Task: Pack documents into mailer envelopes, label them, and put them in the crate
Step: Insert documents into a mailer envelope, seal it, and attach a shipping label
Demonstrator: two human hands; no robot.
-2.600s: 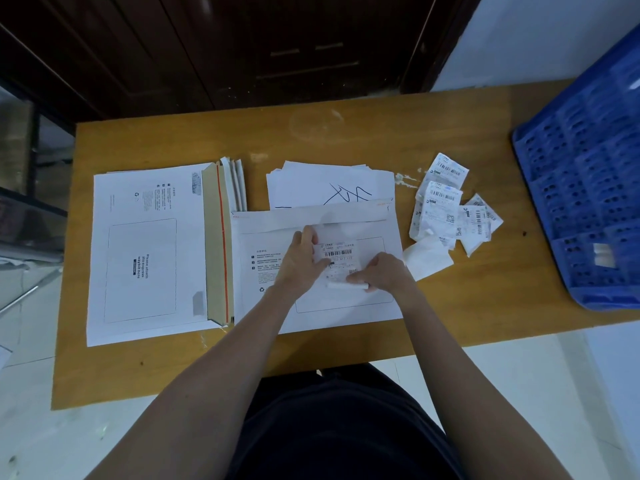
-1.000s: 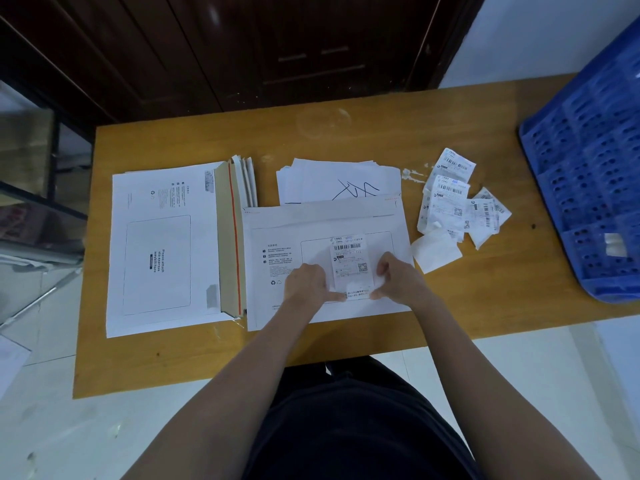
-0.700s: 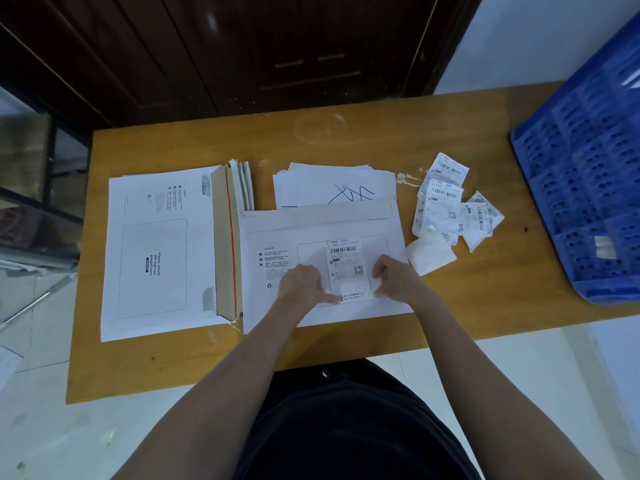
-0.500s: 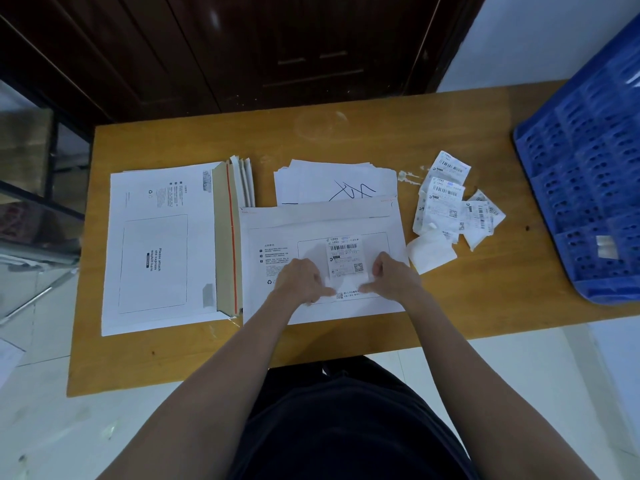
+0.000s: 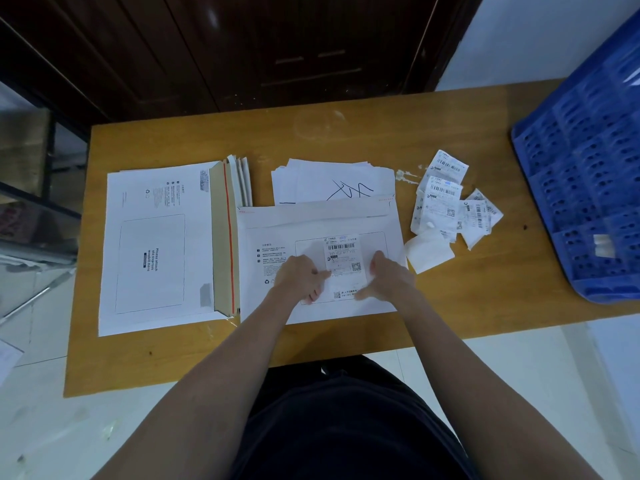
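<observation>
The main risk now is a badly stuck label (image 5: 343, 253). It lies inside the printed frame on the mailer envelope (image 5: 318, 261), and its upper part with the barcode looks flat, but the lower part between the two hands seems not yet pressed down. If one hand pushes sideways and not straight down, the label may wrinkle or trap air, and then the barcode is perhaps hard to scan. The envelope itself can also slide on the smooth worktop (image 5: 363, 133) if the pressure is uneven, because it only lies there, with its left edge touching the stack of empty mailers (image 5: 156, 244). A second risk is the loose pile of spare labels (image 5: 450, 202) and the peeled backing paper (image 5: 429, 252) just beside the right hand; a sleeve or wrist may sweep them off the worktop.

Both forearms reach forward from the body and come together over the envelope. The left hand (image 5: 301, 277) lies palm down at the left edge of the label, its fingers spread flat and gripping nothing. The right hand (image 5: 389, 277) rests at the right edge, also open and flat, thumb pointing inward. The documents (image 5: 332, 183) lie behind the envelope, and the blue crate (image 5: 588, 174) stands well apart at the right.
</observation>
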